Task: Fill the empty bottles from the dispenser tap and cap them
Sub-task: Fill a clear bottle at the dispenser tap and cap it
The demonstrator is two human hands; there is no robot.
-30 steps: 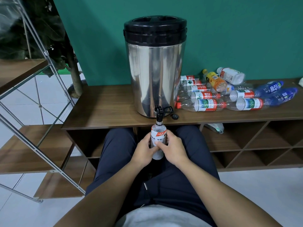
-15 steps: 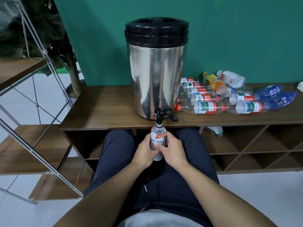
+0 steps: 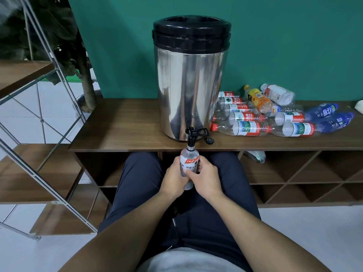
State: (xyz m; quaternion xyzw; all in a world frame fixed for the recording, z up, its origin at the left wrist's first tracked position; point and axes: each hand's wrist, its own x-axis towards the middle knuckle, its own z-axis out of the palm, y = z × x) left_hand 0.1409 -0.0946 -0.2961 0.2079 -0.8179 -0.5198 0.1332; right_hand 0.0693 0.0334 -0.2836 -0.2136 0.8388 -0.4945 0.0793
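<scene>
— The hands first: what are they doing?

— The left hand [image 3: 173, 178] and the right hand [image 3: 206, 178] are both wrapped around one small clear bottle [image 3: 189, 160], fingers curled on it from either side, just below centre of the frame.

— Where is the bottle itself?

— Upright, over the person's lap, its open neck right up under the black tap [image 3: 190, 137] of the dispenser [image 3: 189, 79]. The dispenser is a steel drum with a black lid, standing on the wooden worktop [image 3: 121, 124] at centre frame.

— How does the bottle look?

— Transparent plastic, rounded shoulders, a white label with a red-orange band and dark print. No cap on it. Whether there is water inside I cannot tell; the hands cover the lower half.

— And the cap?

— A small black cap [image 3: 209, 140] lies on the worktop just right of the tap.

— Anything else?

— A heap of empty bottles [image 3: 275, 114] lying on their sides, right of the dispenser: mostly clear with red-and-green labels, two blue ones, one orange.
</scene>
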